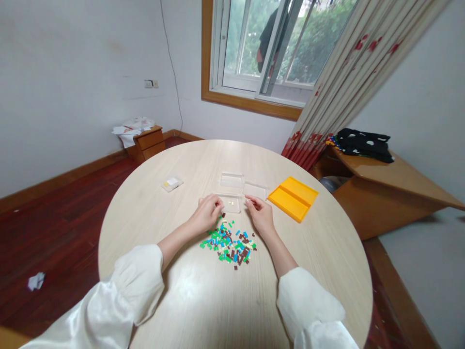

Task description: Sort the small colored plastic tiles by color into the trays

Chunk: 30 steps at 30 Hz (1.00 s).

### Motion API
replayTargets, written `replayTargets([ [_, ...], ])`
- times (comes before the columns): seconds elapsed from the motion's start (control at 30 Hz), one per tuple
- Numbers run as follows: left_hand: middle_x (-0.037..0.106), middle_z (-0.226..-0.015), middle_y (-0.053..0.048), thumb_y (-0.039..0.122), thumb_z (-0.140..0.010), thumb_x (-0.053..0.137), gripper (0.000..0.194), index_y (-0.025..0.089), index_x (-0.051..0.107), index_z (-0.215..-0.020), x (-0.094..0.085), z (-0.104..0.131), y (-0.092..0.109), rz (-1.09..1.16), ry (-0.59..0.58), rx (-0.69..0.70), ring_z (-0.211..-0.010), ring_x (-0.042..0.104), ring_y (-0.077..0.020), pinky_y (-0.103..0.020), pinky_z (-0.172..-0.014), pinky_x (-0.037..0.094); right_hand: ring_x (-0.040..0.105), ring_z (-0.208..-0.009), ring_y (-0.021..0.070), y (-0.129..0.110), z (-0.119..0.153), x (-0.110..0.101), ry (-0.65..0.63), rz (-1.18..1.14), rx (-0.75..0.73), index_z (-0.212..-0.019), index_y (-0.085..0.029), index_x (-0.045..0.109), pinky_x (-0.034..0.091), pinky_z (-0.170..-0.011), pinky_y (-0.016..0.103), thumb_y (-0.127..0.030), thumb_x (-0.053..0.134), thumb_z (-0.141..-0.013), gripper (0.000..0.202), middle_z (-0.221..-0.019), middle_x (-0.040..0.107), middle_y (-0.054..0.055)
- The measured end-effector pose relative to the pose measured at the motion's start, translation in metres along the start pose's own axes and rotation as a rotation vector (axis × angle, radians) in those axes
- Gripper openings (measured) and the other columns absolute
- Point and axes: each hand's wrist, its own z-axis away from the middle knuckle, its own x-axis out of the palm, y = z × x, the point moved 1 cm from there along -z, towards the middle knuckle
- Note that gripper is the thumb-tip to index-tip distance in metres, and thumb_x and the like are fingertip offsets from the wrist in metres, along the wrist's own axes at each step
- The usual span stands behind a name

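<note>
My left hand (209, 212) is closed, thumb against curled fingers, at the left edge of a clear plastic box (235, 210). Anything it pinches is too small or hidden to make out. A few pale yellow pieces (231, 203) lie inside that box. At the box's right side is my right hand (260, 214), its fingers loosely bent with a gap to the thumb and nothing visible between them. Just below both hands, a loose pile of tiny building bricks (230, 241) in green, blue, brown and cream spreads over the round wooden table (203, 300).
Behind the box lie two more clear trays or lids (231, 180). An open yellow case (293, 198) rests to the right, and a small clear packet (172, 183) to the left. Beyond the table stand a small cabinet (150, 140) and a tilted wooden desk (392, 189).
</note>
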Motion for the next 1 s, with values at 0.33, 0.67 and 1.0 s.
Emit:
replayTargets([
  [0.33, 0.065, -0.08, -0.003, 0.019, -0.078, 0.059, 0.009, 0.016, 0.065, -0.071, -0.019, 0.002, 0.008, -0.074, -0.226, 0.033, -0.085, 0.056, -0.0204, -0.04, -0.087, 0.029, 0.06, -0.071, 0.0179, 0.002, -0.001, 0.001, -0.016, 0.012, -0.022, -0.094, -0.012, 0.07, 0.047, -0.065, 0.031, -0.043, 0.057, -0.073, 0.04, -0.084, 0.071, 0.01],
  [0.67, 0.065, -0.083, -0.005, 0.017, -0.079, 0.056, 0.012, 0.017, 0.066, -0.074, -0.009, 0.008, 0.012, -0.157, -0.376, 0.07, -0.087, 0.057, -0.0218, -0.04, -0.085, 0.03, 0.06, -0.072, 0.0184, 0.001, 0.0, 0.001, -0.016, 0.03, -0.012, -0.094, -0.013, 0.07, 0.047, -0.066, 0.031, -0.046, 0.058, -0.073, 0.041, -0.081, 0.07, 0.009],
  [1.0, 0.066, -0.078, -0.003, 0.018, -0.08, 0.055, 0.009, 0.017, 0.064, -0.076, -0.009, 0.001, 0.004, -0.044, -0.042, -0.053, -0.074, 0.056, -0.0177, -0.037, -0.081, 0.034, 0.057, -0.067, 0.0165, -0.003, 0.001, 0.001, -0.026, 0.017, 0.013, -0.093, -0.012, 0.071, 0.046, -0.064, 0.03, -0.043, 0.058, -0.071, 0.04, -0.079, 0.07, 0.008],
])
